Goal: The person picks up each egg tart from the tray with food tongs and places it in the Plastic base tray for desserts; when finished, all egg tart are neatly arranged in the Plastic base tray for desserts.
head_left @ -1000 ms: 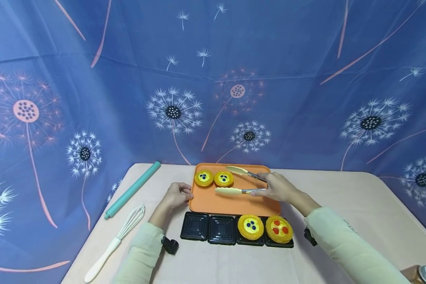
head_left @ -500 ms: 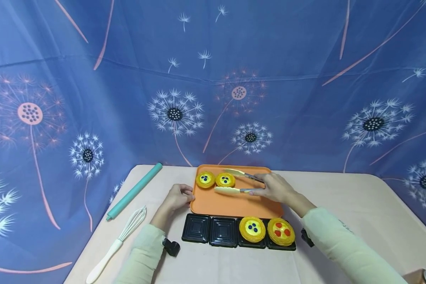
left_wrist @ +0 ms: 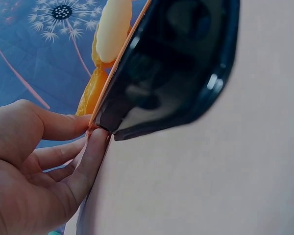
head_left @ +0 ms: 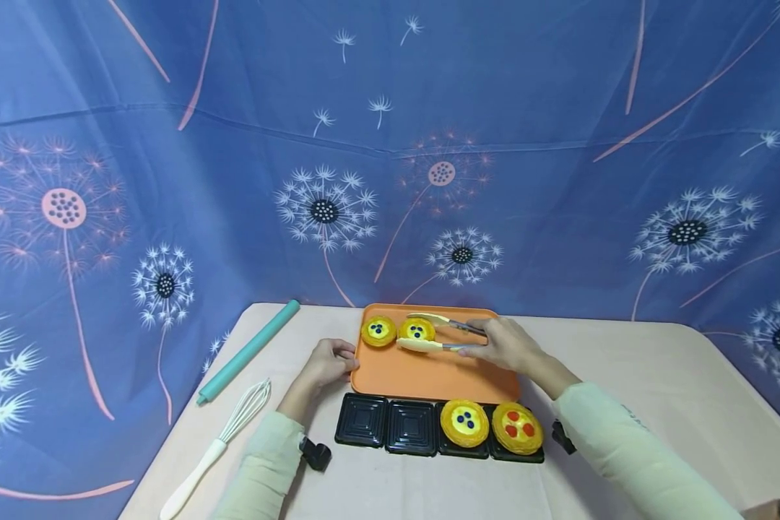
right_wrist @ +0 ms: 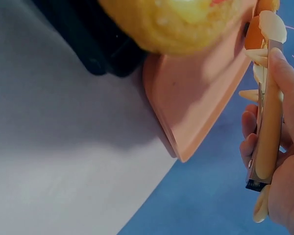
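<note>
In the head view, my tongs [head_left: 429, 347] partly hide a tart [head_left: 417, 330], my right hand [head_left: 510, 345] covers their handle end, and a container [head_left: 768, 510] toward the counter's [head_left: 630, 404] near right corner is cut off.

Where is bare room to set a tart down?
Free: the two leftmost black containers; the orange tray between tongs and containers; the tablecloth between right sleeve and blue backdrop. Crowded: the tray's back left, with two blueberry tarts and tongs; the two rightmost containers, holding tarts.

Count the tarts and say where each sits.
4: a left tart and a second tart, partly covered by tongs, on the orange tray; a third tart and a red-topped tart on the two rightmost black trays.
</note>
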`<action>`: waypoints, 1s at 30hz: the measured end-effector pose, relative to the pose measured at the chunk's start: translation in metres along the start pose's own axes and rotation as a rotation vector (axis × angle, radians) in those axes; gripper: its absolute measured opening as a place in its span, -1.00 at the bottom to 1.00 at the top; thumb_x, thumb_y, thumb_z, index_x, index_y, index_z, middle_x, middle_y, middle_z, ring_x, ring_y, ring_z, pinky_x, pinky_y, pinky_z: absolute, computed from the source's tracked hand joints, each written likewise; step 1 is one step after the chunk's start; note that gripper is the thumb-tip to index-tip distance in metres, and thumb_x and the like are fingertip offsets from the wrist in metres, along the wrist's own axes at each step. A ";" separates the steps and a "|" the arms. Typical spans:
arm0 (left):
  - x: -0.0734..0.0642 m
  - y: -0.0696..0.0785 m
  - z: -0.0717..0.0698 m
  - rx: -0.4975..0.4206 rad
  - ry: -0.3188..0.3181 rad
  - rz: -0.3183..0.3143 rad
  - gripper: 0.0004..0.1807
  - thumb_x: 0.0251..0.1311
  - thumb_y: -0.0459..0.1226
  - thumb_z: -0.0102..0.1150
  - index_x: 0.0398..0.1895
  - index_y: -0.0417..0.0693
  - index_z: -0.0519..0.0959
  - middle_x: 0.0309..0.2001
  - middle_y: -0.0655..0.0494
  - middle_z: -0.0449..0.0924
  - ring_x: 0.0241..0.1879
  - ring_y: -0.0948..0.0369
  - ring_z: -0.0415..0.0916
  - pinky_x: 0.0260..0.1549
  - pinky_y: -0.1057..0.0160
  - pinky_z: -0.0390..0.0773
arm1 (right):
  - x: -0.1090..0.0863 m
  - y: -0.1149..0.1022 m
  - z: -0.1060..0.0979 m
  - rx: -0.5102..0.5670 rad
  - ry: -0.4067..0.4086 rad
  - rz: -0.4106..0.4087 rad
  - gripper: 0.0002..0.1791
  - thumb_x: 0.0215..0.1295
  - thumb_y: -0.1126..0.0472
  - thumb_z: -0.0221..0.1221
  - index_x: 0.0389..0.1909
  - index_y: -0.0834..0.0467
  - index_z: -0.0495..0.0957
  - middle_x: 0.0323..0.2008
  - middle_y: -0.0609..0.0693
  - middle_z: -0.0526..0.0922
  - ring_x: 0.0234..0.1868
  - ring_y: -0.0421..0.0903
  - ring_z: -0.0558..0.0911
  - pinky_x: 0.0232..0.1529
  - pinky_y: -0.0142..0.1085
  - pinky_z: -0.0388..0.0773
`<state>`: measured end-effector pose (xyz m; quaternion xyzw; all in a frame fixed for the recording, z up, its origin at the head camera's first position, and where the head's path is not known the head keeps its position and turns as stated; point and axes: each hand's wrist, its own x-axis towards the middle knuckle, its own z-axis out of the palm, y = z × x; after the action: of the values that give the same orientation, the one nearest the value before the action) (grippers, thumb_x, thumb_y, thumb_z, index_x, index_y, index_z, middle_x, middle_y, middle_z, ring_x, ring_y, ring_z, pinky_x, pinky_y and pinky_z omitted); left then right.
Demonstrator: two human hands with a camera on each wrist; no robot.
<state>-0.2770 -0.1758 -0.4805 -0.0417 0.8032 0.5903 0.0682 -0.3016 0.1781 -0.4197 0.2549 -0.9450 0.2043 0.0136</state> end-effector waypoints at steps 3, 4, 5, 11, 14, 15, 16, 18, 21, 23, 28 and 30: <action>0.000 0.001 0.001 -0.003 0.001 0.004 -0.76 0.14 -0.53 0.24 -0.10 -0.41 0.57 -0.32 -0.08 0.55 -0.49 0.19 0.52 -0.53 0.25 0.69 | -0.002 0.002 -0.005 -0.011 0.011 -0.016 -0.27 0.18 -0.12 0.38 0.25 0.24 0.52 -0.21 0.14 0.73 -0.78 -0.26 0.11 -0.70 -0.39 0.18; 0.000 0.001 0.001 -0.004 0.001 0.003 -0.76 0.14 -0.53 0.24 -0.10 -0.41 0.57 -0.33 -0.08 0.55 -0.49 0.19 0.52 -0.54 0.25 0.69 | -0.002 0.002 -0.007 -0.014 0.014 -0.018 -0.27 0.18 -0.12 0.38 0.24 0.26 0.52 -0.38 0.09 0.72 -0.79 -0.26 0.11 -0.72 -0.39 0.16; 0.000 0.001 0.001 -0.003 0.002 0.004 -0.76 0.14 -0.53 0.24 -0.11 -0.41 0.57 -0.33 -0.07 0.56 -0.49 0.19 0.52 -0.54 0.25 0.69 | -0.003 0.003 -0.008 -0.012 0.017 -0.020 -0.27 0.18 -0.12 0.38 0.24 0.29 0.52 -0.55 0.03 0.65 -0.80 -0.26 0.10 -0.73 -0.40 0.14; 0.000 0.000 -0.001 0.008 0.003 0.004 -0.75 0.14 -0.53 0.25 -0.09 -0.41 0.56 -0.32 -0.07 0.56 -0.50 0.19 0.52 -0.54 0.26 0.68 | -0.005 0.005 -0.015 -0.008 0.014 -0.010 -0.24 0.19 -0.15 0.36 0.22 0.34 0.51 -0.86 -0.22 0.15 -0.83 -0.28 0.07 -0.77 -0.45 0.04; 0.000 -0.001 0.000 -0.001 -0.002 0.003 -0.74 0.14 -0.53 0.24 -0.08 -0.41 0.56 -0.32 -0.07 0.56 -0.51 0.19 0.53 -0.54 0.26 0.69 | -0.006 0.005 -0.020 -0.016 0.002 0.005 -0.21 0.20 -0.18 0.34 0.23 0.35 0.49 -0.87 -0.23 0.11 -0.82 -0.27 0.03 -0.76 -0.45 0.01; 0.000 -0.001 0.000 -0.005 -0.003 0.004 -0.74 0.14 -0.54 0.24 -0.08 -0.42 0.56 -0.32 -0.07 0.56 -0.51 0.20 0.53 -0.54 0.26 0.69 | -0.007 0.005 -0.021 -0.015 0.000 0.009 -0.21 0.21 -0.17 0.34 0.23 0.36 0.49 -0.87 -0.23 0.11 -0.82 -0.27 0.04 -0.76 -0.45 0.01; 0.000 -0.001 0.000 -0.007 -0.003 0.006 -0.74 0.13 -0.54 0.24 -0.08 -0.42 0.55 -0.32 -0.08 0.56 -0.51 0.20 0.53 -0.54 0.26 0.69 | -0.008 0.005 -0.023 -0.015 0.000 0.012 -0.22 0.21 -0.16 0.34 0.23 0.36 0.49 -0.87 -0.22 0.12 -0.82 -0.26 0.04 -0.76 -0.45 0.01; 0.000 -0.002 0.000 -0.015 -0.003 0.010 -0.74 0.13 -0.55 0.24 -0.08 -0.43 0.55 -0.32 -0.08 0.57 -0.51 0.20 0.54 -0.53 0.25 0.69 | -0.009 0.005 -0.026 -0.014 0.000 0.011 -0.23 0.22 -0.14 0.34 0.23 0.37 0.49 -0.87 -0.21 0.13 -0.82 -0.25 0.04 -0.76 -0.44 0.00; 0.000 -0.002 0.001 -0.018 -0.001 0.013 -0.73 0.11 -0.55 0.24 -0.09 -0.43 0.55 -0.32 -0.08 0.57 -0.51 0.20 0.54 -0.53 0.24 0.70 | -0.011 0.005 -0.030 -0.014 0.006 0.004 -0.24 0.22 -0.12 0.35 0.23 0.37 0.48 -0.86 -0.19 0.17 -0.82 -0.26 0.07 -0.77 -0.44 0.02; 0.000 -0.002 0.001 -0.014 -0.001 0.016 -0.73 0.12 -0.55 0.24 -0.09 -0.43 0.56 -0.32 -0.09 0.57 -0.51 0.19 0.54 -0.53 0.23 0.70 | -0.013 0.006 -0.033 -0.018 0.012 -0.005 -0.24 0.22 -0.12 0.35 0.23 0.38 0.48 -0.85 -0.18 0.19 -0.82 -0.26 0.08 -0.77 -0.44 0.02; -0.001 -0.002 0.000 -0.003 -0.003 0.020 -0.75 0.12 -0.55 0.24 -0.10 -0.43 0.55 -0.31 -0.09 0.55 -0.51 0.18 0.54 -0.51 0.23 0.71 | -0.019 0.008 -0.041 -0.043 0.047 -0.031 -0.24 0.20 -0.11 0.37 0.21 0.39 0.50 -0.82 -0.19 0.20 -0.78 -0.28 0.09 -0.74 -0.42 0.03; -0.001 -0.002 0.000 0.006 -0.004 0.026 -0.75 0.12 -0.55 0.24 -0.10 -0.42 0.55 -0.31 -0.09 0.54 -0.50 0.18 0.54 -0.51 0.23 0.70 | -0.022 0.008 -0.044 -0.053 0.058 -0.040 -0.24 0.18 -0.10 0.38 0.19 0.41 0.51 -0.81 -0.20 0.17 -0.76 -0.28 0.07 -0.72 -0.41 0.02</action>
<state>-0.2760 -0.1765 -0.4820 -0.0300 0.8052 0.5890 0.0621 -0.2903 0.2121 -0.3850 0.2672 -0.9441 0.1863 0.0516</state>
